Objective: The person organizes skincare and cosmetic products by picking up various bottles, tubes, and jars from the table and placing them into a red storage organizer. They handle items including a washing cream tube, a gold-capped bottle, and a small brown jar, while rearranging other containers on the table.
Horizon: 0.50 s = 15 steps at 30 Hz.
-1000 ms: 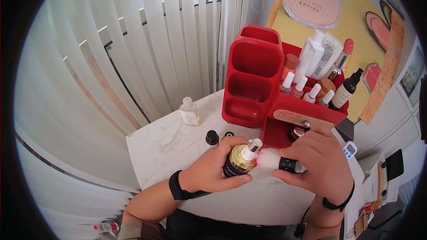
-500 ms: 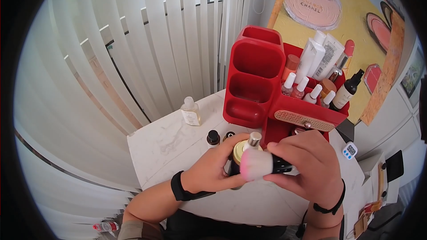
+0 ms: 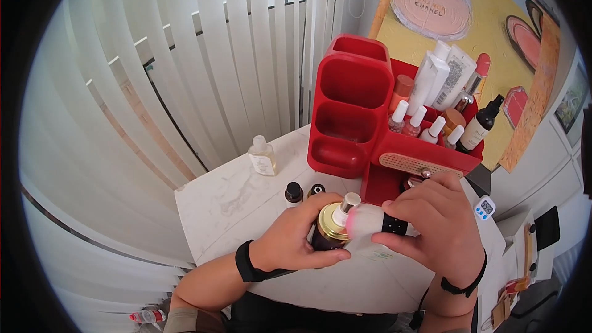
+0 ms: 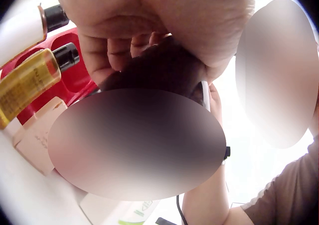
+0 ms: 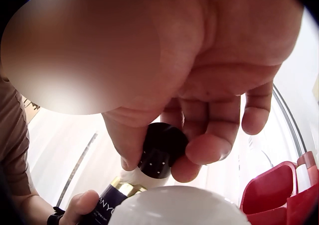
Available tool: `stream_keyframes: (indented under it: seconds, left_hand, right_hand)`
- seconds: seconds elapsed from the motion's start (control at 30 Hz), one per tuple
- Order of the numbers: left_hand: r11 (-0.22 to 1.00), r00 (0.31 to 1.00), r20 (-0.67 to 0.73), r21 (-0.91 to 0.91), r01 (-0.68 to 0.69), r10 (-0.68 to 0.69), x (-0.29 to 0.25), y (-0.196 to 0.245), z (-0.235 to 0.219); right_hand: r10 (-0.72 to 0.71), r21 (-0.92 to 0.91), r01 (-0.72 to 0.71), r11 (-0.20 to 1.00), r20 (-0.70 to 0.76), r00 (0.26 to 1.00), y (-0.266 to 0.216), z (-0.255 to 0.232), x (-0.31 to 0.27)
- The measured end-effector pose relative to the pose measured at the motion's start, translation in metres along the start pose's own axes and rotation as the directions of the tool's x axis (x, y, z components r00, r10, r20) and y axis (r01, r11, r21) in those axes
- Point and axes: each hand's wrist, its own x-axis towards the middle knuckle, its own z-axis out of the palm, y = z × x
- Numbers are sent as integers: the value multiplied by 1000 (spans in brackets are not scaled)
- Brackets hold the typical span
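In the head view, my left hand (image 3: 283, 235) grips a dark bottle (image 3: 332, 225) with a gold shoulder and a silver-topped white neck. My right hand (image 3: 444, 228) pinches the black, dotted handle of a makeup brush (image 3: 368, 223), white-bristled with pink tips. Those tips meet the bottle's neck from the right. Seen from the right wrist, thumb and fingertips close round the brush handle (image 5: 155, 160), and part of the bottle's label (image 5: 107, 204) shows below. The left wrist view shows the bottle's dark base (image 4: 154, 68) under my palm; a blurred patch hides what lies below it.
Behind the hands stands a red organizer (image 3: 385, 142) holding nail polishes, tubes and a spray bottle (image 3: 478, 128). On the marble-look table are a clear bottle (image 3: 263, 159) and a small black-capped bottle (image 3: 294, 192). A white timer (image 3: 485, 208) lies at right.
Half a second ago the brush crossed in front of the bottle; it has since drawn back right, its bristles at the bottle's neck. The left hand keeps its grip, with the bottle's tilt slightly changed.
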Motion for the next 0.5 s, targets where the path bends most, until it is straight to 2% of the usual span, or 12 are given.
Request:
stream_keyframes:
  seconds: [0.23,0.3,0.33,0.43,0.5]
  left_hand:
    - [999,1000,-8,30,-21,21,0,-2,1]
    - [995,999,6,-88,50,-50,-2,-4,4]
    - [995,999,6,-88,49,-49,-3,-3,5]
    - [986,999,-13,-163,32,-34,-4,-6,4]
    - [989,998,36,-140,-44,50,-6,-14,1]
  right_hand:
    - [59,-87,-62,994,-27,998,8,-4,-3]
    - [75,-101,-80,992,-49,996,7,-6,-3]
    - [83,-97,-87,991,-40,996,5,-7,-3]
    - [90,-105,-93,990,-32,995,2,-3,-3]
    - [89,-116,-92,989,-30,996,-1,1,-1]
